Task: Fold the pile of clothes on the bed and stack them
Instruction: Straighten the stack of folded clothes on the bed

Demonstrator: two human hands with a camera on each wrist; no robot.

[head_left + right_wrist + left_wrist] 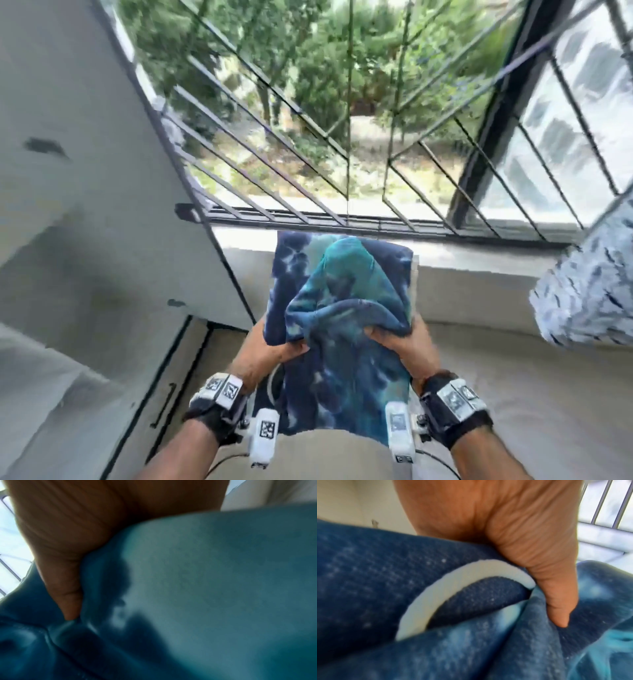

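A blue and teal tie-dye garment (342, 301) is held up in front of me, folded over, its lower part hanging toward my lap. My left hand (270, 346) grips its left edge with the thumb on top; in the left wrist view the thumb (553, 588) presses into the blue fabric (368, 588) beside a white curved print (436, 592). My right hand (394, 339) grips the right edge; in the right wrist view its thumb (67, 591) pinches the teal cloth (205, 588). The fingers of both hands are hidden behind the cloth.
A barred window (342, 137) fills the view ahead, with a pale sill (479, 253) below it. A white wall (85, 171) stands at left. A white and dark patterned cloth (589, 284) shows at the right edge. The grey bed surface (513, 394) lies below.
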